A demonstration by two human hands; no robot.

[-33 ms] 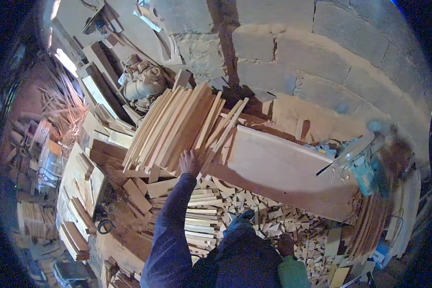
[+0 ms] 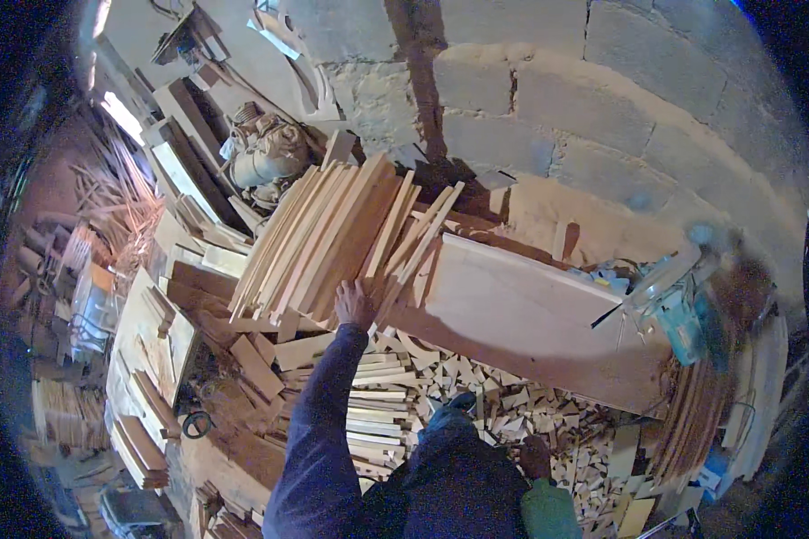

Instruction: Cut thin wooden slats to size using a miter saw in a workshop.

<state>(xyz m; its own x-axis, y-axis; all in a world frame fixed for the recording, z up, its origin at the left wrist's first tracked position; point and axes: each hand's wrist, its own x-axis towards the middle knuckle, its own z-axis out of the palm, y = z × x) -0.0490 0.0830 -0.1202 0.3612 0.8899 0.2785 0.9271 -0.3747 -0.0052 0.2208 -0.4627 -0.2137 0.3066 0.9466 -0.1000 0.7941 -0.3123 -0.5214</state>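
My left hand (image 2: 354, 305) reaches forward and rests at the near ends of a stack of wooden strips (image 2: 333, 238). Its fingers are stretched out and a little apart, wrapped round nothing. Just right of it, a few looser strips (image 2: 420, 256) lean at a slant against a pale wooden board (image 2: 512, 296). My right hand (image 2: 537, 456) hangs low by my body, over a heap of small wood offcuts (image 2: 503, 395). It is dark and its fingers are hard to make out, so I cannot tell whether it holds anything.
Short light battens (image 2: 382, 404) are piled below my left hand. A turquoise power tool (image 2: 679, 332) stands at the board's right end. Behind rises a block wall (image 2: 566, 108). Left, a tilted panel (image 2: 144, 332) carries wood pieces; a cloth-wrapped bundle (image 2: 274, 148) lies beyond the stack.
My right hand has shifted very slightly over the offcuts. My left hand stays in place at the stack.
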